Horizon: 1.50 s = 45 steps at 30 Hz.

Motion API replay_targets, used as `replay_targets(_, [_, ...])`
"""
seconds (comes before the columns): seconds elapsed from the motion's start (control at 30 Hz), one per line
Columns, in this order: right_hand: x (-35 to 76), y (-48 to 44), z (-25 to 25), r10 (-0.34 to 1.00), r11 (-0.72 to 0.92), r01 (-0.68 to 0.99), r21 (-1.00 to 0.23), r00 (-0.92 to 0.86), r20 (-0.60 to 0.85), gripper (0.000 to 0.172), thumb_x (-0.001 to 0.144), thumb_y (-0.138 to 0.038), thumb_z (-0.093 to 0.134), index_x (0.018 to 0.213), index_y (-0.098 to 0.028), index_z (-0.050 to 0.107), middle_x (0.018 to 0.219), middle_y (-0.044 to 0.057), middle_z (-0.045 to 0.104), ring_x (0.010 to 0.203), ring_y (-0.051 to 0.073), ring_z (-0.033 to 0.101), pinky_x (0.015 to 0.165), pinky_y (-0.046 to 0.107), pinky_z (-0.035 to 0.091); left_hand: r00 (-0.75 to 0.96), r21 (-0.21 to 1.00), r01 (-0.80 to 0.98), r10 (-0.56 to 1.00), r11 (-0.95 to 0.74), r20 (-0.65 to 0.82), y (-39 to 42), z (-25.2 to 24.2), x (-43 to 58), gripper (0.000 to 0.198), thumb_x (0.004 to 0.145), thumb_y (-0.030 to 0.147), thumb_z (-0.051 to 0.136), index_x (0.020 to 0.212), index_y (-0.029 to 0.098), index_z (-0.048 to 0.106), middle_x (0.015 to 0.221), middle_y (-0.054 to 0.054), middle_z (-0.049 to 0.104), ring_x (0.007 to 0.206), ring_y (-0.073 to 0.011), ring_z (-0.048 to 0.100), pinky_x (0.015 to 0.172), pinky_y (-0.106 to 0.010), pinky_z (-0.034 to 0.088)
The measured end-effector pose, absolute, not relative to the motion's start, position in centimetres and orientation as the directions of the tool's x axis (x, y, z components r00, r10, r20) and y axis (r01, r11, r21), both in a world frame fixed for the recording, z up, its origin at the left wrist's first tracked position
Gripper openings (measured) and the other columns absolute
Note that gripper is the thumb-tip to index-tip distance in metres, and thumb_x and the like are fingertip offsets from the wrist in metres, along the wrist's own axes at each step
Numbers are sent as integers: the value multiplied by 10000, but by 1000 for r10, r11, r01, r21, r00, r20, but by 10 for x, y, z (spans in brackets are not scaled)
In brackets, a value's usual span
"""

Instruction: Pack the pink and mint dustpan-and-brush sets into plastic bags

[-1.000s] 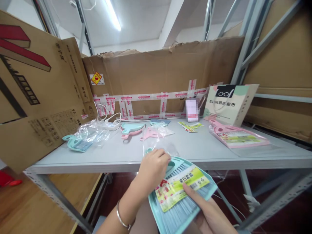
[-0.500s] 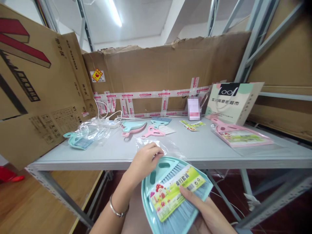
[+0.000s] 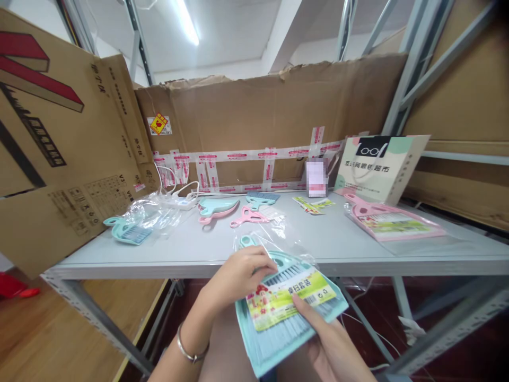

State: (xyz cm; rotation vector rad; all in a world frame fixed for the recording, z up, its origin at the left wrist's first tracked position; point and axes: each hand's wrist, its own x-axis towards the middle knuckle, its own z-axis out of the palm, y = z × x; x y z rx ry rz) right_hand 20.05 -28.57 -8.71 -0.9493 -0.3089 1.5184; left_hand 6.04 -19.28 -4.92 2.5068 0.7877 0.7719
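A mint-green dustpan (image 3: 260,355) with a blue-bristled brush (image 3: 278,339) nested in it is in front of me, tilted over the table's front edge. A yellow-green printed card (image 3: 278,305) lies across the brush. My right hand (image 3: 330,339) grips the set at its lower right, thumb on the card and fingers beneath. My left hand (image 3: 250,273) is closed at the upper end, fingertips bent near the bristle tops; what it pinches is hidden. A clear plastic bag (image 3: 278,233) lies beyond and around the handle end.
Pink and mint dustpans (image 3: 218,207) and brushes (image 3: 250,216) lie behind on the grey table (image 3: 191,249). Loose cards (image 3: 314,204) lie near a phone (image 3: 317,178). A bagged pink set (image 3: 397,223) is at right, by a paper bag (image 3: 377,164). Cardboard walls (image 3: 258,111) enclose the back.
The dustpan's handle end has moved up and away, its ring now showing beyond my left hand. My left hand has shifted down and right over the set. The clear bag has moved slightly right.
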Motion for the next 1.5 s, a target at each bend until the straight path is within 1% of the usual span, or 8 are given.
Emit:
replay_targets(0.27, [198, -276, -99, 918, -100, -741, -664, 189, -349, 825, 578, -288, 789, 1300, -225, 393, 1039, 40, 676, 876, 233, 658, 703, 308, 578, 603, 589, 366, 665, -721, 440, -198, -53, 47, 182, 843, 214, 502, 950, 216, 650, 978, -58, 624, 937, -167, 556, 840, -286, 423])
replay_targets(0.4, [194, -274, -95, 902, -92, -766, -637, 206, -379, 833, 541, -306, 807, 1276, -226, 424, 999, 38, 688, 848, 239, 662, 677, 314, 575, 117, 674, 507, 818, -537, 564, -212, -68, 30, 194, 845, 326, 491, 824, 188, 626, 863, -52, 616, 838, -166, 554, 775, -279, 427])
replay_targets(0.5, [193, -272, -95, 892, -115, -775, -621, 195, -409, 844, 523, -328, 811, 1271, -225, 435, 1008, 47, 684, 859, 244, 656, 661, 310, 569, -156, 864, 411, 912, -290, 380, -228, -87, 21, 363, 819, 461, 488, 626, 163, 561, 579, -7, 520, 567, -119, 489, 552, -228, 406])
replay_targets(0.6, [191, -270, -97, 886, -121, -764, -633, 204, -416, 800, 566, -367, 783, 1275, -235, 437, 1054, 52, 668, 877, 241, 648, 637, 302, 560, 80, 998, 51, 997, -27, 23, -244, -101, 34, 472, 753, 601, 490, 871, 160, 612, 624, -27, 574, 498, -116, 501, 417, -203, 375])
replay_targets(0.77, [188, -267, -95, 918, -102, -717, -689, 199, -343, 744, 626, -386, 743, 1281, -227, 429, 1041, 58, 667, 805, 219, 649, 544, 271, 519, 253, 885, -347, 940, 309, -229, -257, -98, 76, 668, 690, 499, 642, 1263, 248, 407, 935, -85, 647, 599, -161, 609, 407, -205, 444])
replay_targets(0.97, [211, -264, -104, 939, -125, -679, -723, 154, -308, 669, 661, -431, 705, 1256, -253, 455, 971, 33, 682, 678, 162, 622, 450, 218, 442, 206, 860, -394, 943, 324, -261, -246, -85, 74, 560, 690, 295, 673, 1197, 152, 484, 916, -101, 662, 589, -165, 608, 409, -238, 494])
replay_targets(1.27, [252, -282, -91, 979, -145, -575, -805, 33, -200, 811, 621, -322, 746, 1336, -248, 371, 1120, 70, 631, 1001, 231, 591, 856, 352, 490, 136, 863, -421, 961, 278, -243, -242, -85, 67, 419, 674, 383, 680, 955, 74, 639, 529, -10, 569, 410, -92, 473, 320, -180, 397])
replay_targets(1.5, [252, -288, -103, 973, -158, -543, -825, 55, -223, 876, 558, -242, 801, 1327, -231, 383, 1113, 77, 637, 1046, 225, 578, 970, 329, 429, 213, 858, -417, 949, 302, -230, -245, -91, 57, 479, 710, 462, 644, 1027, 103, 622, 692, -66, 655, 514, -118, 558, 411, -198, 464])
